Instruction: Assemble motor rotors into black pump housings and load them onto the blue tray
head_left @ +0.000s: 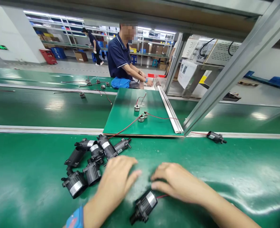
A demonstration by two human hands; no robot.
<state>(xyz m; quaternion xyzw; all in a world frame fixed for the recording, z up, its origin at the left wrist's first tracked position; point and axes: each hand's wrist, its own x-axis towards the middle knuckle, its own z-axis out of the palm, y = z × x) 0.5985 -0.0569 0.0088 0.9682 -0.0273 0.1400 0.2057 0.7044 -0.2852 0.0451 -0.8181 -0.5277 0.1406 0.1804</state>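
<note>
- While looking down at the green worktop [197,167], see a black pump-like unit [144,205] lying on its side just below the hands, tilted, with a silver label and a red wire running toward the right hand [163,181].
- Find the right hand loosely curled, thumb close above the labelled end; cannot tell whether touching the unit or pinching the wire.
- Find the left hand [121,172] released, thumb and fingers spread, nothing between; note a blue wristband [77,218] below.
- To the left of that hand, see a heap of similar black units [92,172], several leaning against each other, some with an open end showing.
- Farther right, by the white edge strip, see one more black unit [216,137] with a red wire.
- Beyond, see a raised green board [123,104] bearing three small round metal parts [136,108] with thin wires, beside white rails [169,109].
- Past the board, see a co-worker in a navy shirt [118,57], both hands near a red tray [156,75].
- Farthest back, see another person [92,41] near shelves with boxes.
</note>
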